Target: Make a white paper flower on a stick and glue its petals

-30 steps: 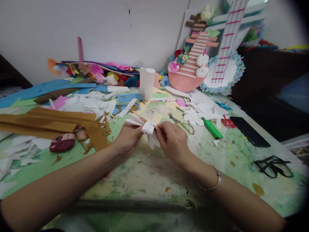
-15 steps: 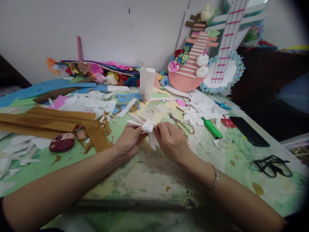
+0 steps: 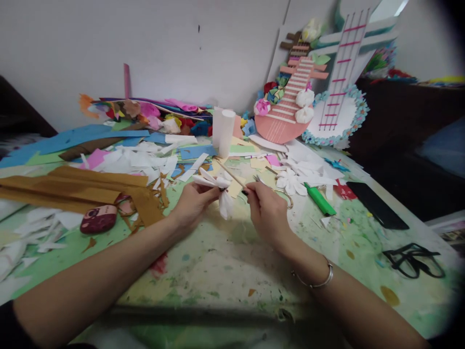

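Left of the right hand point(image 3: 269, 213), which pinches a stick point(image 3: 231, 174), the left hand point(image 3: 192, 203) pinches bunched white paper point(image 3: 224, 181).

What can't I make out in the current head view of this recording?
All in the head view:
- Near end of the stick: hidden in the right hand.
- Middle of the scissors: behind the right hand.
- Some fingertips of the left hand: covered by the hand itself and the white paper bundle.
- Far end of the brown paper: cut off by the left edge.
- Marks on the maroon object: too small to read.
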A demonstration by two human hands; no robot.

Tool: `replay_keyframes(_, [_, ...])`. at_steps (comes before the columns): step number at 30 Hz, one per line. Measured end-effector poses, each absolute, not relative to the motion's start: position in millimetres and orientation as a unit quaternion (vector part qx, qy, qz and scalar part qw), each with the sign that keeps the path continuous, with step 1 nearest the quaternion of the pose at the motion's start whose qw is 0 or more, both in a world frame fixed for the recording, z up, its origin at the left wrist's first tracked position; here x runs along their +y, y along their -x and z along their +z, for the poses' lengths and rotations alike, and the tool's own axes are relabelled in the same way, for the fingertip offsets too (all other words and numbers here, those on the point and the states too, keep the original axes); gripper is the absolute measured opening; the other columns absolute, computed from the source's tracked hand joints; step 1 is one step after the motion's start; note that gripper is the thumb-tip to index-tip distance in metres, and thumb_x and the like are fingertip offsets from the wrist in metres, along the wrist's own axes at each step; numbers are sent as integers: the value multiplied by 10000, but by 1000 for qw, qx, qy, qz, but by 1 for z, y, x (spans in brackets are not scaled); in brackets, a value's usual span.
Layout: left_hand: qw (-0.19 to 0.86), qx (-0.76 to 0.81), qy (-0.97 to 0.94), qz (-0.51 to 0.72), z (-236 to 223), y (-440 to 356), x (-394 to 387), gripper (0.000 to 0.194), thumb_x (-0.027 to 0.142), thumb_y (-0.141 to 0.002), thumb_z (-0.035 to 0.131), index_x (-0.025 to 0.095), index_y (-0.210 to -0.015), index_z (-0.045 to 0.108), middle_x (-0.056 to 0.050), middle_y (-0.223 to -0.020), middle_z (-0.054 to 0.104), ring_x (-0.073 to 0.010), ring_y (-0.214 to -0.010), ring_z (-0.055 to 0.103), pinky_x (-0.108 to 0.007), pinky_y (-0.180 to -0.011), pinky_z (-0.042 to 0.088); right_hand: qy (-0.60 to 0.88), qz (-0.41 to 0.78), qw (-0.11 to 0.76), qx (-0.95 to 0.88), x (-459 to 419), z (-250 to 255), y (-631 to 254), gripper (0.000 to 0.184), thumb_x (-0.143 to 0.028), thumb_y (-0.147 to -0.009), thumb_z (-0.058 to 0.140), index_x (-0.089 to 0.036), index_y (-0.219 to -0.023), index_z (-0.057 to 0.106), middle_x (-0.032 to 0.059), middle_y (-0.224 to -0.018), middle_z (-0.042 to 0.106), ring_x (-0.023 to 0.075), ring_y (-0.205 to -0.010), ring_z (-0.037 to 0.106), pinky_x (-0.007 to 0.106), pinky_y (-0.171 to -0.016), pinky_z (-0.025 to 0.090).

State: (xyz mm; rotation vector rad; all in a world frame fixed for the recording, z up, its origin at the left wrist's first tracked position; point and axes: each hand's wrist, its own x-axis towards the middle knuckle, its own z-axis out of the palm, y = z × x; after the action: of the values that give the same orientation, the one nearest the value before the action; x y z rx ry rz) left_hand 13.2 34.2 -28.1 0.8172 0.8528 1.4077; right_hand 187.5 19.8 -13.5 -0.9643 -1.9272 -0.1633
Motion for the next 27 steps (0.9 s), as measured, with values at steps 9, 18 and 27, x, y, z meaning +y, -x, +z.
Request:
replay_keyframes(9, [609,366,-366,600,-27,-10,36,383,173,-542,855,143,-877,672,-35,-854,725,-139,-782,661,-258,-743,507,407,3,602,-687,17,4,-208,138,-278,-929,479,-209,-922,598,13,-706,599,111,-582,525,269,-579,418])
replay_keyframes(18, [620,360,-473,512,-28,-12,26,310,272,-600,842,142,-863,742,-77,-863,736,-169,-779,652,-272,-747,482,421,354,408,-728,31,0,-204,284,-428,-795,645,-156,-873,667,-52,-560,458,52,-488,334,202,-452,244])
replay_keyframes(27, [656,360,-488,450,-20,-11,17,348,263,-627,802,176,-961,757,-93,-855,736,-176,-717,648,-247,-626,467,379,473,460,-649,37,4,-207,250,-370,-744,691,-147,-858,682,-75,-486,449,43,-438,367,185,-414,281])
